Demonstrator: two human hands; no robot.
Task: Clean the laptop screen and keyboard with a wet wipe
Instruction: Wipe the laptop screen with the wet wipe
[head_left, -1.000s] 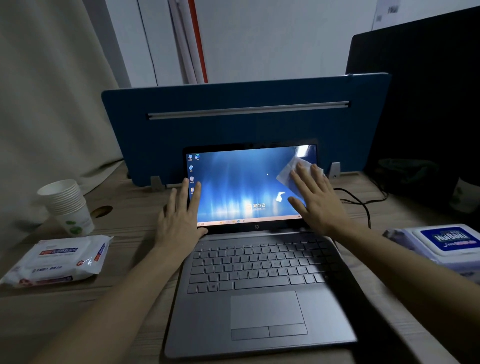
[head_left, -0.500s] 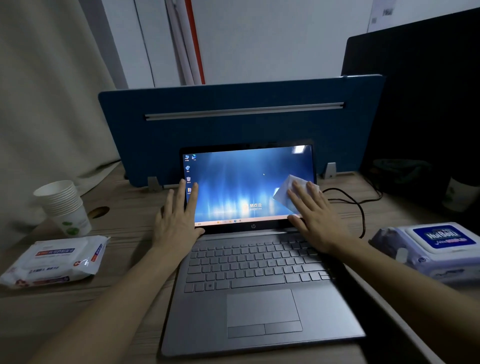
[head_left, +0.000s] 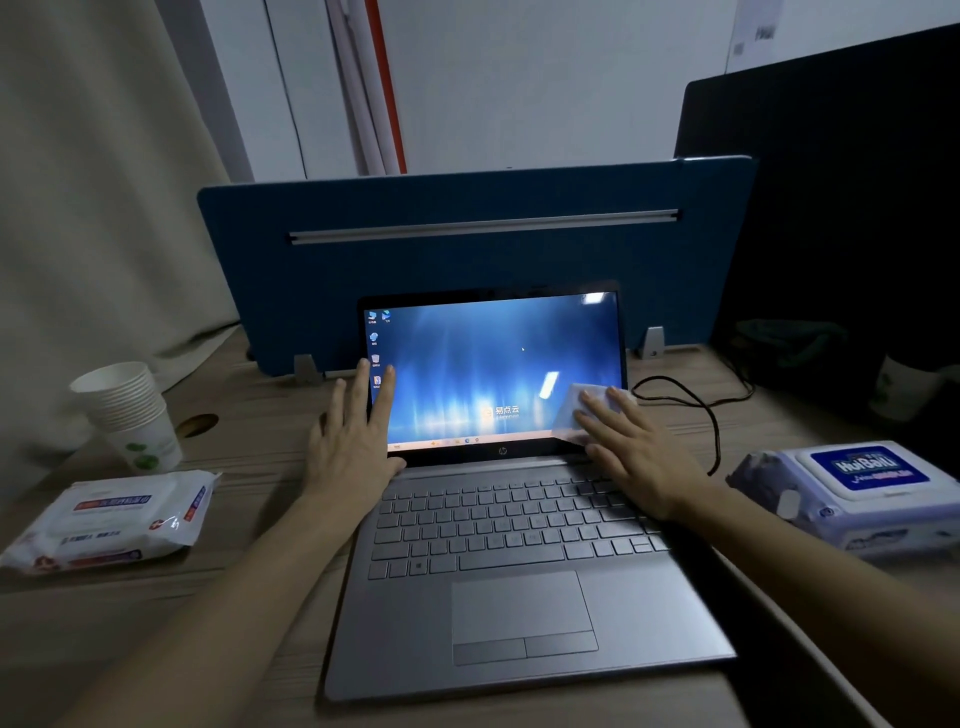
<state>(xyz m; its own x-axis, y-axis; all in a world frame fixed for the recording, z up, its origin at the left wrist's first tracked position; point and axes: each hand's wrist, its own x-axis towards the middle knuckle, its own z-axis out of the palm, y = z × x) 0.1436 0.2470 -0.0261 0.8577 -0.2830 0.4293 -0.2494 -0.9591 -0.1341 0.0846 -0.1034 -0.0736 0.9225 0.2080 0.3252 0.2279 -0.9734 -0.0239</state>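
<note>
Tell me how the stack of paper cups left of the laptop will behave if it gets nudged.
The stack of paper cups is probably light, being thin paper, so a nudge would likely slide it across the wooden desk. It stands tall on a narrow base, so a push near the rim may tip it. Once down, its tapered shape would probably roll in a curve.

Blue divider (head_left: 467, 270) blocks behind screen (head_left: 493, 364); keyboard (head_left: 514, 519) lies unobstructed.
</note>
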